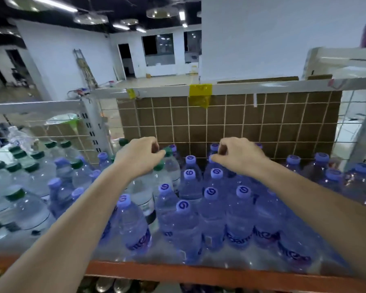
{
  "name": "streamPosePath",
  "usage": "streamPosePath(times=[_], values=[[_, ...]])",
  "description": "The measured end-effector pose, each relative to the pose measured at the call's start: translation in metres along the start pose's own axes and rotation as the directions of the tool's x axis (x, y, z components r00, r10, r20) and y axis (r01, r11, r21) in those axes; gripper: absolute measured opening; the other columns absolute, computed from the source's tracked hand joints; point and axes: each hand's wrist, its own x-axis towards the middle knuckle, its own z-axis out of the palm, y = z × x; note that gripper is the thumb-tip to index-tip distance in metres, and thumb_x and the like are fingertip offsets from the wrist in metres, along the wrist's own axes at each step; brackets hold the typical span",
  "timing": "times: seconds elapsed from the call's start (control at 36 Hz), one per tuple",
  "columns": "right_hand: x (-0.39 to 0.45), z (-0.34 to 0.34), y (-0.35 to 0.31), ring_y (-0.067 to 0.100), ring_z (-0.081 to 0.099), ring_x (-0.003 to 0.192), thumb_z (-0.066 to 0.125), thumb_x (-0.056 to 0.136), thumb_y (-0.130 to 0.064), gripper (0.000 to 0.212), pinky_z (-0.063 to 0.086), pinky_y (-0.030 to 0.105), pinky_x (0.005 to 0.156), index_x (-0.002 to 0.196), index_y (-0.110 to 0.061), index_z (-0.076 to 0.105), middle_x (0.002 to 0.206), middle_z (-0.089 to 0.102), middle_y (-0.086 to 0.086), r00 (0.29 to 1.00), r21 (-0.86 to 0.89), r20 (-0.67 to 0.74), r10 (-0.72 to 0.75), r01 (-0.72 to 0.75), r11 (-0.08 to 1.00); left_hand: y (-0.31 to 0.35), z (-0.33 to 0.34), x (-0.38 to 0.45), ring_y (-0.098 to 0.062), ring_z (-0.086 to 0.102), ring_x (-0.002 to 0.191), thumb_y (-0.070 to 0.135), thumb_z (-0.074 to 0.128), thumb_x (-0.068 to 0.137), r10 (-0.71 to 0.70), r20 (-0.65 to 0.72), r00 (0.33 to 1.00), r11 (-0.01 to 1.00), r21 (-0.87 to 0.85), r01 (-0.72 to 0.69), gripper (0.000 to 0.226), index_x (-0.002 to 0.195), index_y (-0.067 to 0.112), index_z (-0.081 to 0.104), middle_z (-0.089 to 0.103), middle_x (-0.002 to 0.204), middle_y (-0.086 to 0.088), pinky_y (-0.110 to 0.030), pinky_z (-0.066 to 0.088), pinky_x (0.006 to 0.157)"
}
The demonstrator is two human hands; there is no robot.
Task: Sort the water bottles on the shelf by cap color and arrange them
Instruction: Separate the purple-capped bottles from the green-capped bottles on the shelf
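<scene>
The shelf (199, 271) carried full, likely heavy, slick bottles, green-capped bottles (15, 194) left and purple-capped bottles (183, 206) right, while the left hand (138, 157) pinched a green cap (167, 151) and the right hand (239, 155) curled round a purple cap (215, 147), necks being the surest hold.

Both arms stretched way out, forearms bare. Left hand (138, 156) and right hand (238, 154) are palm-down at about the same height, fingers curled under, thumbs pointing toward each other.
</scene>
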Motion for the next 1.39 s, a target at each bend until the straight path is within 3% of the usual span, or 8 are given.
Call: streamPosePath(times=[0.25,0.44,0.56,0.64,0.75,0.89,1.11,1.39], values=[[0.019,0.043,-0.076,0.019,0.059,0.091,0.06,0.087,-0.05,0.029,0.044,0.032,0.073,0.099,-0.023,0.065,0.09,0.06,-0.007,0.996,0.078,0.072,-0.062,0.056,0.995,-0.075,0.003,0.001,-0.027,0.057,0.103,0.043,0.054,0.089,-0.021,0.21,0.977,0.996,0.084,0.003,0.041,0.12,0.017,0.055,0.06,0.12,-0.008,-0.035,0.049,0.085],[0.034,0.076,-0.117,0.028,0.057,0.11,0.057,0.088,-0.057,0.052,0.042,0.035,0.079,0.129,-0.026,0.051,0.121,0.062,0.004,0.991,0.042,0.114,-0.074,0.069,0.997,-0.09,0.023,0.002,-0.028,0.058,0.097,0.044,0.056,0.09,0.07,0.291,0.954,0.997,-0.001,-0.073,0.038,0.116,0.018,0.047,0.061,0.109,-0.006,-0.037,0.049,0.08],[0.035,0.088,-0.129,0.028,0.058,0.103,0.056,0.09,-0.051,0.039,0.04,0.034,0.072,0.116,-0.023,0.051,0.115,0.063,0.006,0.989,0.009,0.132,-0.06,0.059,0.998,-0.097,0.034,0.007,-0.027,0.058,0.091,0.04,0.057,0.088,0.097,0.286,0.953,0.992,-0.1,-0.07,0.028,0.099,0.021,0.039,0.06,0.097,-0.005,-0.043,0.049,0.086],[0.038,0.092,-0.133,0.028,0.058,0.096,0.057,0.09,-0.044,0.026,0.045,0.038,0.075,0.1,-0.023,0.046,0.109,0.064,0.009,0.987,0.041,0.154,-0.051,0.045,0.998,-0.097,0.037,0.008,-0.028,0.058,0.09,0.037,0.055,0.088,0.112,0.304,0.946,0.988,-0.132,-0.074,0.032,0.109,0.018,0.039,0.059,0.095,-0.005,-0.041,0.05,0.082],[0.043,0.095,-0.136,0.029,0.059,0.092,0.058,0.09,-0.039,0.028,0.047,0.04,0.075,0.103,-0.017,0.046,0.105,0.063,0.01,0.982,0.02,0.183,-0.048,0.045,0.999,-0.098,0.041,0.01,-0.026,0.055,0.084,0.038,0.052,0.09,0.117,0.297,0.948,0.99,-0.112,-0.087,0.031,0.106,0.02,0.033,0.055,0.091,-0.003,-0.036,0.045,0.07],[0.049,0.1,-0.134,0.028,0.059,0.093,0.057,0.09,-0.044,0.032,0.044,0.036,0.07,0.109,-0.02,0.046,0.104,0.061,0.006,0.985,-0.081,0.164,-0.059,0.073,0.994,-0.1,0.046,0.007,-0.026,0.056,0.085,0.045,0.049,0.093,0.136,0.232,0.963,0.99,-0.078,-0.121,0.033,0.103,0.021,0.029,0.054,0.092,-0.001,-0.034,0.042,0.066],[0.054,0.102,-0.133,0.025,0.059,0.084,0.058,0.086,-0.05,0.031,0.04,0.034,0.065,0.087,-0.022,0.045,0.082,0.055,-0.002,0.991,-0.075,0.052,-0.125,0.129,0.989,-0.102,0.043,-0.002,-0.027,0.053,0.079,0.041,0.049,0.092,0.07,0.098,0.993,0.992,-0.111,-0.059,0.028,0.093,0.019,0.033,0.055,0.086,-0.002,-0.036,0.042,0.068],[0.061,0.032,-0.173,0.017,0.056,0.07,0.069,0.079,-0.04,0.021,0.042,0.03,0.062,0.079,-0.022,0.059,0.072,0.06,-0.006,0.941,0.238,-0.299,-0.157,0.233,0.943,-0.103,-0.02,-0.006,-0.024,0.057,0.074,0.037,0.061,0.087,0.005,-0.253,0.967,0.932,-0.35,-0.096,0.026,0.091,0.016,0.047,0.058,0.077,0.001,-0.036,0.047,0.067]])
